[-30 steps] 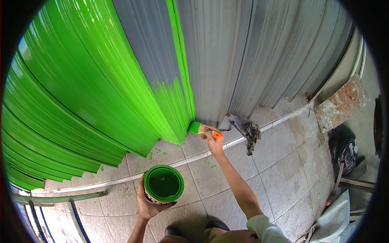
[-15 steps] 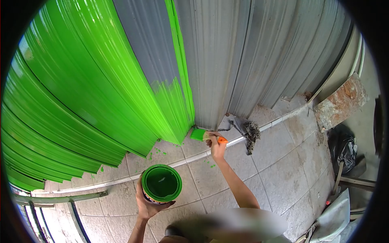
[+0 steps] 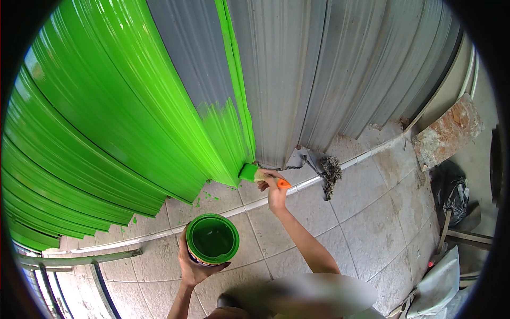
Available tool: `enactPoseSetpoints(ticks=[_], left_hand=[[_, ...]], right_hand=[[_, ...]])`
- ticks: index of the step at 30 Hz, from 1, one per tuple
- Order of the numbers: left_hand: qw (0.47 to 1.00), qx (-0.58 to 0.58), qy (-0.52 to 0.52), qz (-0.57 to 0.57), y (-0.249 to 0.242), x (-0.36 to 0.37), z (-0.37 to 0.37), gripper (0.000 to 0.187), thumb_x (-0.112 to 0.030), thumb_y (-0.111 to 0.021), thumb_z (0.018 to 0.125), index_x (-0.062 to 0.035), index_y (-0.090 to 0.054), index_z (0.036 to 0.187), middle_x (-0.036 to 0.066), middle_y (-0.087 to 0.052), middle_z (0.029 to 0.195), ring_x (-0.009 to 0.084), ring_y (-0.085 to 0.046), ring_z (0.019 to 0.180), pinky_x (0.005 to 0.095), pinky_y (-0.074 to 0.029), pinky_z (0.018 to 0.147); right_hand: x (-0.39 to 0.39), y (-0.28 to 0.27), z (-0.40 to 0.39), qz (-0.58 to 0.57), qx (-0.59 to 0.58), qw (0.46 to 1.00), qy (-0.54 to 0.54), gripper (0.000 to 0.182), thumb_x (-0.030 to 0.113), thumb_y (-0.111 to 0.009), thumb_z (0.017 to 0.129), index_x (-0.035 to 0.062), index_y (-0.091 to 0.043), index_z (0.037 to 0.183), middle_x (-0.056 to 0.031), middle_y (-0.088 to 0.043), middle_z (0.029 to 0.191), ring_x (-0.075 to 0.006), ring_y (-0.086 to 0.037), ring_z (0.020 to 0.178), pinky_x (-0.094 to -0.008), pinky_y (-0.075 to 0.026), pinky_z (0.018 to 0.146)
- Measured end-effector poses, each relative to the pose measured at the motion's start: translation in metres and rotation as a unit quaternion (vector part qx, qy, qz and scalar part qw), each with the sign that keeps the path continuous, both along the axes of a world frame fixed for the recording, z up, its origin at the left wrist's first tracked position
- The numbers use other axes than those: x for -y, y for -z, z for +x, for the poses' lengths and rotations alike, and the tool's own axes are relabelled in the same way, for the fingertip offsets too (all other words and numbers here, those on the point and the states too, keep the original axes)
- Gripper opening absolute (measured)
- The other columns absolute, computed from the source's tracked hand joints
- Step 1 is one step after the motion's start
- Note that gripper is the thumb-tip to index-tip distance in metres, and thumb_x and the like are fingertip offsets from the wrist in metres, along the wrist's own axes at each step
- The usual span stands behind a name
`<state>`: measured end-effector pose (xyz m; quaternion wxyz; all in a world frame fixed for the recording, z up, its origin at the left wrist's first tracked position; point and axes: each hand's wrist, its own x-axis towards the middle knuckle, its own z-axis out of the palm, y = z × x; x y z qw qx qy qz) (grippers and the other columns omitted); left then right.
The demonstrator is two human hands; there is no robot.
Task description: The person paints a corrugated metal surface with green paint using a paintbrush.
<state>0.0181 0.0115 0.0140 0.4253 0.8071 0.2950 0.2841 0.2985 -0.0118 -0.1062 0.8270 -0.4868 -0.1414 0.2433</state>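
My left hand (image 3: 192, 267) is wrapped round an open paint can (image 3: 234, 250) with green paint inside, held over the tiled floor. In my right hand (image 3: 275, 192) is a paintbrush (image 3: 249, 171) with an orange handle end and green-coated bristles. The bristle tip lies at the bottom edge of the corrugated metal door (image 3: 226, 141), by a freshly painted green strip; whether it touches cannot be told. Left of there the panels are green; the panels to the right are bare grey, and a grey patch stays above the brushed green.
A dark, clumped chain (image 3: 330, 173) lies on the floor by the door's foot. At the left stands a metal rail (image 3: 114, 257). On the right are a stained board (image 3: 446, 133), a black plastic bag (image 3: 450, 191) and a grey chair-like piece (image 3: 438, 284). Green drips spot the tiles.
My right hand has moved the paintbrush a little to the left, bringing the bristles closer to the green panel's bottom corner. The can in my left hand stays nearly in place.
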Motion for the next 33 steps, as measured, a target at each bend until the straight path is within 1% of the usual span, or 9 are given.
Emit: enactPoseSetpoints(ticks=[1,4,7,11,15,19,25,30,33], left_hand=[[1.000,0.002,-0.001,-0.004,0.000,0.000,0.000,0.114,-0.022,-0.095,0.045,0.0001,-0.030,0.137,0.015,-0.056,0.122,0.0260,-0.058,0.111,0.0383,-0.047,0.096],[1.000,0.011,-0.002,-0.025,0.000,0.000,0.001,0.115,-0.023,-0.095,0.045,-0.0001,-0.030,0.138,0.015,-0.056,0.122,0.0261,-0.058,0.111,0.0384,-0.047,0.096],[1.000,-0.005,-0.001,-0.006,0.003,0.000,-0.001,0.115,-0.023,-0.095,0.046,-0.0001,-0.030,0.138,0.016,-0.056,0.123,0.0262,-0.058,0.111,0.0383,-0.046,0.096],[1.000,0.001,-0.001,-0.001,0.001,0.001,-0.002,0.115,-0.023,-0.095,0.046,0.0002,-0.030,0.138,0.016,-0.055,0.123,0.0261,-0.058,0.111,0.0383,-0.046,0.096],[1.000,0.012,0.004,-0.009,0.002,0.000,-0.002,0.116,-0.024,-0.095,0.045,0.0005,-0.030,0.138,0.016,-0.055,0.124,0.0261,-0.058,0.111,0.0383,-0.046,0.097],[1.000,0.001,0.006,-0.010,-0.003,0.003,-0.001,0.116,-0.023,-0.095,0.045,0.0005,-0.030,0.138,0.016,-0.055,0.123,0.0261,-0.058,0.111,0.0384,-0.046,0.097],[1.000,-0.005,-0.002,-0.007,0.000,0.002,-0.002,0.116,-0.023,-0.095,0.045,0.0003,-0.030,0.138,0.015,-0.056,0.123,0.0261,-0.058,0.111,0.0384,-0.047,0.096],[1.000,0.005,0.005,0.002,-0.004,0.001,0.001,0.115,-0.023,-0.095,0.045,-0.0003,-0.030,0.138,0.015,-0.056,0.123,0.0260,-0.057,0.112,0.0384,-0.047,0.096],[1.000,0.010,0.007,0.001,-0.001,0.000,0.000,0.115,-0.023,-0.095,0.045,-0.0005,-0.030,0.138,0.015,-0.055,0.123,0.0259,-0.057,0.112,0.0385,-0.047,0.096]], right_hand=[[0.004,-0.002,-0.001,0.042,-0.011,0.999,0.003,0.016,0.007,-0.055,0.088,-0.0014,-0.066,0.095,-0.0056,-0.060,0.070,-0.0103,-0.053,0.057,-0.0239,-0.043,0.051],[0.012,0.013,0.003,-0.066,0.008,0.997,0.047,0.016,0.007,-0.054,0.088,-0.0019,-0.066,0.096,-0.0060,-0.060,0.070,-0.0107,-0.053,0.057,-0.0246,-0.043,0.051],[-0.002,0.009,-0.001,-0.060,0.005,0.998,-0.004,0.017,0.006,-0.053,0.087,-0.0018,-0.066,0.095,-0.0073,-0.062,0.071,-0.0116,-0.055,0.057,-0.0251,-0.044,0.051],[0.006,-0.018,-0.003,0.040,-0.004,0.999,0.005,0.017,0.006,-0.053,0.087,-0.0009,-0.066,0.094,-0.0069,-0.061,0.069,-0.0115,-0.054,0.055,-0.0256,-0.043,0.050],[0.002,0.006,0.013,-0.082,-0.016,0.995,0.056,0.016,0.008,-0.053,0.087,-0.0005,-0.066,0.093,-0.0051,-0.059,0.067,-0.0102,-0.053,0.055,-0.0243,-0.040,0.047],[-0.022,-0.043,0.024,-0.058,0.055,0.997,0.004,0.015,0.008,-0.055,0.088,-0.0007,-0.066,0.094,-0.0043,-0.059,0.068,-0.0082,-0.051,0.055,-0.0228,-0.039,0.047],[-0.007,-0.102,0.023,0.098,0.084,0.989,0.071,0.023,0.019,-0.054,0.088,0.0006,-0.064,0.098,-0.0089,-0.062,0.071,-0.0132,-0.057,0.058,-0.0256,-0.043,0.052],[-0.007,0.006,0.028,0.050,0.011,0.996,0.072,0.024,0.019,-0.053,0.088,-0.0001,-0.063,0.099,-0.0099,-0.062,0.072,-0.0146,-0.056,0.056,-0.0263,-0.043,0.051],[0.002,0.030,0.024,-0.004,0.012,0.998,0.067,0.020,0.015,-0.051,0.090,0.0003,-0.064,0.096,-0.0091,-0.062,0.071,-0.0143,-0.055,0.056,-0.0262,-0.043,0.050]])
